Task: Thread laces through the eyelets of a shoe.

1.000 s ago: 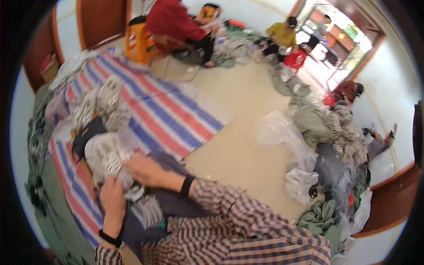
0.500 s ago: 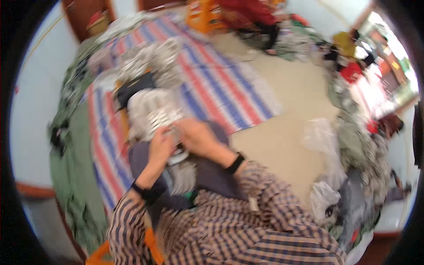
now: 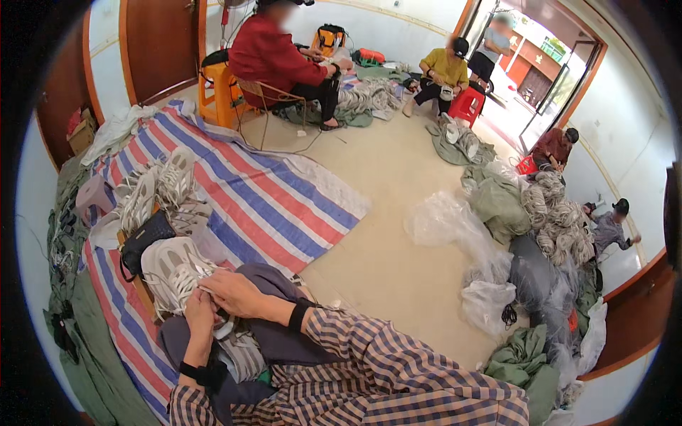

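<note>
A whitish-grey sneaker point(image 3: 165, 264) rests in front of my knees, with pale laces point(image 3: 186, 278) zigzagging across its front. My left hand point(image 3: 200, 316) is closed in a pinch at the near end of the lacing. Right beside it, my right hand point(image 3: 238, 292) reaches over from the right with its fingers pinched on the lace. The fingertips nearly meet, and the bit of lace between them is mostly hidden. Below my hands, grey-and-white striped material point(image 3: 243, 357) lies between my thighs.
Beyond the sneaker are a black pouch point(image 3: 145, 238) and several more sneakers point(image 3: 160, 186) on a striped tarp point(image 3: 284, 213). A purple stool point(image 3: 96, 195) stands at left. Clear plastic point(image 3: 444, 227), sacks point(image 3: 501, 199) and bundled shoes point(image 3: 558, 220) line the right side. Other people sit farther off.
The view has swung and sharpened, so the sneaker and my hands now sit lower and farther left, and more of the room shows. Both hands stay together at the laces.
</note>
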The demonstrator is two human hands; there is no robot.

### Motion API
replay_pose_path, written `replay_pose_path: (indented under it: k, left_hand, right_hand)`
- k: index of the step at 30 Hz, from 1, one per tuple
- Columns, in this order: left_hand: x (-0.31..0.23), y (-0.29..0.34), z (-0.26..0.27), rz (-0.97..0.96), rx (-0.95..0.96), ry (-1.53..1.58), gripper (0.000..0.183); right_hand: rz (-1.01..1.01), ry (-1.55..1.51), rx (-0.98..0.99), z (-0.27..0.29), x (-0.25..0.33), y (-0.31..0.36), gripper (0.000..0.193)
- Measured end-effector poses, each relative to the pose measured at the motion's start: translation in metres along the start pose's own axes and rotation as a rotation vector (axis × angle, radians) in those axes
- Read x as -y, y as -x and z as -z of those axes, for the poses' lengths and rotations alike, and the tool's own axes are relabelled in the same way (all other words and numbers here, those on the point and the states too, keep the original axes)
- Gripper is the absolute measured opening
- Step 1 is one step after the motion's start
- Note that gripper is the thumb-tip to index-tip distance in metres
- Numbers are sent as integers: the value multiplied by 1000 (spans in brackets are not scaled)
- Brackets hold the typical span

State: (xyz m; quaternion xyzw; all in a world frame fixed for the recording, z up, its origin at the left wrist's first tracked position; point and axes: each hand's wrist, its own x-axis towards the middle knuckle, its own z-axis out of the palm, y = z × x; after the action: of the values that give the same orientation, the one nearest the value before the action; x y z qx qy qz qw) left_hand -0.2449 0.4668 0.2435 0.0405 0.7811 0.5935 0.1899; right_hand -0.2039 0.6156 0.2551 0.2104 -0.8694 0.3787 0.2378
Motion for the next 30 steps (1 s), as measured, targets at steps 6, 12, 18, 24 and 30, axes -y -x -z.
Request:
replay_pose_path:
  k: [6,12,18,24,30]
  left_hand:
    - [18,6,15,-230,-136,-431,27]
    - [40,98,-11,-438,74,-891,20]
    - [11,182,-6,-134,636,-520,27]
    - [-7,129,19,-202,107,-182,23]
    - [-13,46,50,-602,-480,-535,16]
  right_hand:
    - [-40,-29,0,-17,5,4,39]
    - [-6,91,-46,-3,-10,8,45]
    - [-13,39,0,6,4,-9,37]
    - [-51,62,89,5,11,-6,34]
    - [-65,97,104,7,17,-2,35]
